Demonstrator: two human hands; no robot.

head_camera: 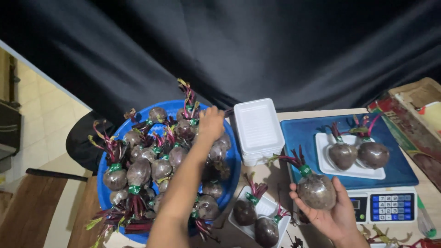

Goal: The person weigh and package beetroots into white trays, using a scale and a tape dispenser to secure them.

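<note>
A: Beets status?

B: My right hand (pixel 331 216) grips 1 wrapped beet (pixel 316 190), just in front of the scale (pixel 349 160). Left hand (pixel 211 123) is down in the blue basin (pixel 232 158) left of the scale, fingers curled on the pile, can't tell if it's got 1 yet.

A: Done vs left?

B: 2 beets on a tray (pixel 351 171) atop the scale, 2 on another tray (pixel 268 211) front-left of it. Approx 20 left in basin, empty trays stack (pixel 258 131) w/ plenty. I'd say early on.
</note>
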